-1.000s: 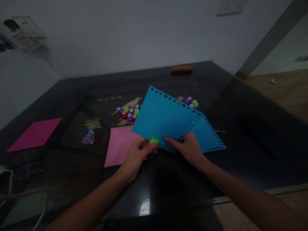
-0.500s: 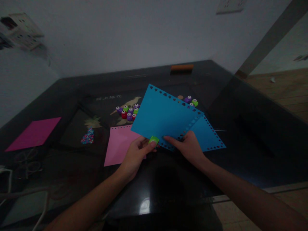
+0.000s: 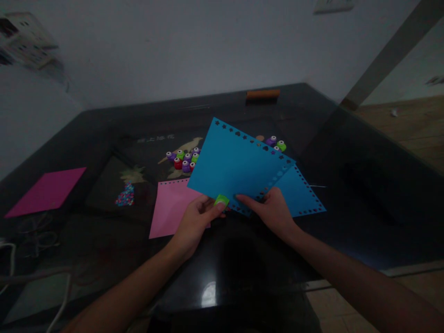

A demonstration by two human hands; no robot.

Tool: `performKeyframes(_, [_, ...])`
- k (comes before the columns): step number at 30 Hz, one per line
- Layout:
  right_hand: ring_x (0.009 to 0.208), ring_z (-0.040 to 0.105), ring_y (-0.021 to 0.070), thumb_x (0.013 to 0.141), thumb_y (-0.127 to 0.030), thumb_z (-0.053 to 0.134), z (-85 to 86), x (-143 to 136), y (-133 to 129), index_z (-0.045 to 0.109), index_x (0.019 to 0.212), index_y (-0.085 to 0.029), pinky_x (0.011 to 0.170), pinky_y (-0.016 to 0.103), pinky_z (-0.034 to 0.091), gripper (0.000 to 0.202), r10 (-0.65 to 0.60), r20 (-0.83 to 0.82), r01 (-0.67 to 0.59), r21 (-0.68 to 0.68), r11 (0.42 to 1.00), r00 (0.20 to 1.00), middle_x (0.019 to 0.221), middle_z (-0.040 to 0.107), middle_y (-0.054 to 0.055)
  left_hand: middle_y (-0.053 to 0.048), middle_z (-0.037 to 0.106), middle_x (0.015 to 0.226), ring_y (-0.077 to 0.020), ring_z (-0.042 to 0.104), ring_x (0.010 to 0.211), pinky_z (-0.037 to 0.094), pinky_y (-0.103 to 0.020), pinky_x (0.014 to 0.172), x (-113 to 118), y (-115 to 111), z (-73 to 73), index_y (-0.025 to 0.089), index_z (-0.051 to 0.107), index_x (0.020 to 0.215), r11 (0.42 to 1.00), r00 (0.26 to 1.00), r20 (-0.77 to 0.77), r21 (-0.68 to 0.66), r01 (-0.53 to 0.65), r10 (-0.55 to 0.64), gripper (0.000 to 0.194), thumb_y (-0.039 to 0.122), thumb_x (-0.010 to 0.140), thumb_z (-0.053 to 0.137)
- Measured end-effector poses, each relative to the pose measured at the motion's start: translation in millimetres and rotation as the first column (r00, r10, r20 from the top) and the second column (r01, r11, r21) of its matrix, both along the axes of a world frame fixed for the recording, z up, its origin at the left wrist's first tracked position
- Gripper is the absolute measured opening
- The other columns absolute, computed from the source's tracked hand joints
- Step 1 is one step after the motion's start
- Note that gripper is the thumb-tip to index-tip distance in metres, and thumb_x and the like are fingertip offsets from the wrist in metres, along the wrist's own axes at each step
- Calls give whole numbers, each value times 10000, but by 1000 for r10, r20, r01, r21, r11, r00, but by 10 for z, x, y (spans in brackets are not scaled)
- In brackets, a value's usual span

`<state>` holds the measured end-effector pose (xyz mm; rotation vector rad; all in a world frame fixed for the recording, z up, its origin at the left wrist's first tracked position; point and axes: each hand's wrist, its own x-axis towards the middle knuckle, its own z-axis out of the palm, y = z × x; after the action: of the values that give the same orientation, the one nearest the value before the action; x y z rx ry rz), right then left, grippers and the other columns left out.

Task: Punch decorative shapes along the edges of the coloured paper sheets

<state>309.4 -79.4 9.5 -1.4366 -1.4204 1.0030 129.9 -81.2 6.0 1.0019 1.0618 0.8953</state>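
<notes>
My left hand is closed around a small green craft punch, its thumb pressed on top, at the near edge of a blue sheet of paper. Star and heart holes run along two edges of that sheet. Pinched by its near right part, the sheet is held up by my right hand, thumb on top. Another blue sheet with punched edges lies behind it to the right. Partly under my left hand rests a pink sheet with holes along its far edge.
Several punches stand in a cluster behind the paper, more punches at the right. A magenta sheet, scissors and a heap of colourful bits lie left. A brown roll sits at the table's far edge.
Both hands keep their hold on the punch and the blue sheet, with almost no movement. The view has shifted very slightly.
</notes>
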Motion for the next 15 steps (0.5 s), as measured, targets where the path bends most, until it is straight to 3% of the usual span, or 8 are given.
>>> performKeyframes(15, [595,573,178,719,-392,667,36,9,0,614,619,-180,481,262,414,240,21,37,-20,-7,1000,999,508,566,0,-20,644,807,-132,563,720,421,-247,689,-5,11,1,156,651,880,1000,1000,-10,8,-2,2,246,346,734,707])
